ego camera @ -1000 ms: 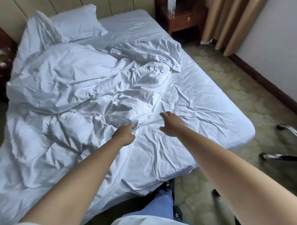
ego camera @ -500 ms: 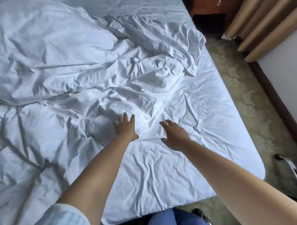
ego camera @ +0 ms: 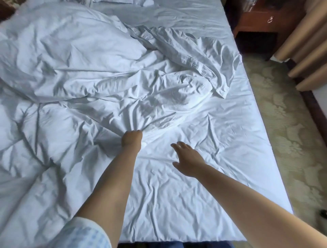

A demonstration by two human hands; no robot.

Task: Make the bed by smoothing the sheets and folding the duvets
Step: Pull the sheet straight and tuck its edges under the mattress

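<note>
A rumpled white duvet [ego camera: 85,58] lies heaped across the left and middle of the bed. The wrinkled white bottom sheet [ego camera: 203,194] shows bare on the right and front. My left hand [ego camera: 132,140] grips a bunch of the duvet's edge, and folds radiate from its curled fingers. Just to its right, my right hand [ego camera: 187,160] hovers over the sheet with fingers spread and holds nothing. Whether it touches the sheet I cannot tell.
A dark wooden nightstand [ego camera: 261,23] stands at the bed's far right corner, with beige curtains [ego camera: 307,44] beside it. Patterned carpet [ego camera: 286,124] runs along the right side of the bed. A pillow edge [ego camera: 113,1] shows at the top.
My left hand has gone from flat on the duvet to gripping a bunch of it. The camera has moved closer over the bed. My right hand stays spread to its right.
</note>
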